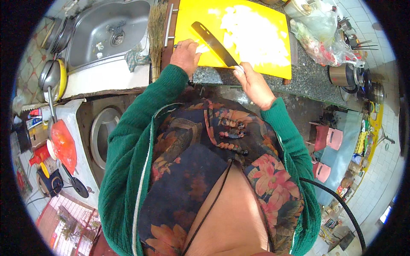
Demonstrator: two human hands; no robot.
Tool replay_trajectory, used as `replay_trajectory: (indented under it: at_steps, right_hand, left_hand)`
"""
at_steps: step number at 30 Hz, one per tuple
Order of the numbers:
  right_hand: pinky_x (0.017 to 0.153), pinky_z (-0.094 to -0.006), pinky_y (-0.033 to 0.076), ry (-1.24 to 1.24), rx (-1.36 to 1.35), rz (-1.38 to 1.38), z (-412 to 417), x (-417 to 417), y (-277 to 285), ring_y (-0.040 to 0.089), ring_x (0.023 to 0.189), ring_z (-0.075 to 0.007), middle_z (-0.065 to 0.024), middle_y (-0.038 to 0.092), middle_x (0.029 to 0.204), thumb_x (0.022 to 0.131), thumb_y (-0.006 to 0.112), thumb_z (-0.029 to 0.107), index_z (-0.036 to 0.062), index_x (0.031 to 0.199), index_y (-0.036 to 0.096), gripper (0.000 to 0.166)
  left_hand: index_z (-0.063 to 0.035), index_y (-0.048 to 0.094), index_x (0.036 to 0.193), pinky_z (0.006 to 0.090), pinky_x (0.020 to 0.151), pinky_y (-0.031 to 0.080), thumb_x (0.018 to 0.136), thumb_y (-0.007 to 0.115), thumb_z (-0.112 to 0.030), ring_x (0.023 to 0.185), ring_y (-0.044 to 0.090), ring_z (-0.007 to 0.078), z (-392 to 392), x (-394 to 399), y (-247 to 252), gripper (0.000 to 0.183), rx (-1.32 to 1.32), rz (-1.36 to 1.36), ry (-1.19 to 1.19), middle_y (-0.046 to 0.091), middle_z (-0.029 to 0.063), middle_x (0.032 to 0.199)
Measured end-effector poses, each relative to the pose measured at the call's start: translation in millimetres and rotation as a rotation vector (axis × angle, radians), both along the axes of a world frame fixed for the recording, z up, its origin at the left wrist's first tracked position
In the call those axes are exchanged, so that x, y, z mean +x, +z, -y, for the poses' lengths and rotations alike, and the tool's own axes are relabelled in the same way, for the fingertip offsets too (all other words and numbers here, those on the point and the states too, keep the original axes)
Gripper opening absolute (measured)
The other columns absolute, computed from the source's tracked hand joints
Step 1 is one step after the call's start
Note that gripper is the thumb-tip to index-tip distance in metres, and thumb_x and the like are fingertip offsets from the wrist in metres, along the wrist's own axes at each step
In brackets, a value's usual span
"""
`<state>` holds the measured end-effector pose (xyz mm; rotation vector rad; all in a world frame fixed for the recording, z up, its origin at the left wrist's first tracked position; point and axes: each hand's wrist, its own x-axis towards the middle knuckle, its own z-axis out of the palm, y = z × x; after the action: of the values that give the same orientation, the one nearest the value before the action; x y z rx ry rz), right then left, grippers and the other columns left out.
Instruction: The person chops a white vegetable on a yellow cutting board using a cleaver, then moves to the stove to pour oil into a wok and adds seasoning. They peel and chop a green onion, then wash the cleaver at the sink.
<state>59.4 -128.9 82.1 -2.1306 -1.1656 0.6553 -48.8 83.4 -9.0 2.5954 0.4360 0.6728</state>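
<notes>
My right hand (255, 84) grips the white handle of a kitchen knife (215, 43) at the front edge of a yellow cutting board (187, 19). The dark blade has holes near its end and lies slantwise over the board, pointing away and to the left. My left hand (185, 55) rests at the board's left front corner, its fingers on or beside a small pale food piece (201, 48). Glare hides whether the fingers hold it. A wide heap of chopped white food pieces (256, 35), badly overexposed, covers the right part of the board.
Left of the board are a twig broom (156, 38) and a steel sink (91, 35) with scraps near its drain. A cloth (136, 58) hangs at the sink's edge. Plastic bags (315, 41) and a metal pot (341, 75) stand on the granite counter (315, 76) at right.
</notes>
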Motion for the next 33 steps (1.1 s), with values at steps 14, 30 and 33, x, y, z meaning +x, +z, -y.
replay_trajectory:
  at_steps: [14,30,33]
  right_hand:
    - [0.068,-0.0467,0.044,-0.03,0.011,0.021,-27.2,-0.6,-30.5,0.055,0.08,-0.0432,-0.0272,0.058,0.084,0.091,0.043,0.03,-0.0022,0.095,0.044,0.033]
    - [0.066,-0.046,0.044,-0.02,-0.071,-0.031,-27.5,-11.8,-28.8,0.056,0.077,-0.0435,-0.0281,0.057,0.079,0.091,0.044,0.03,-0.0036,0.09,0.044,0.033]
    - [0.068,-0.0442,0.044,-0.036,-0.047,-0.076,-25.5,-11.5,-22.0,0.056,0.08,-0.0423,-0.0275,0.057,0.083,0.091,0.044,0.029,-0.0043,0.092,0.045,0.033]
  left_hand:
    - [0.0002,0.057,0.089,0.0395,0.083,0.042,0.079,0.056,-0.016,0.094,0.051,0.0335,-4.6,5.3,-7.6,0.019,-0.046,-0.042,-0.02,0.055,0.0169,0.094]
    - [0.0002,0.058,0.085,0.0412,0.08,0.042,0.078,0.058,-0.012,0.089,0.053,0.0339,-2.0,2.4,-9.7,0.014,-0.095,-0.09,0.053,0.057,0.0174,0.09]
    - [-0.0003,0.057,0.088,0.0411,0.08,0.042,0.075,0.061,-0.012,0.09,0.053,0.0341,-5.6,-0.2,-8.1,0.018,-0.13,-0.04,0.038,0.057,0.0174,0.09]
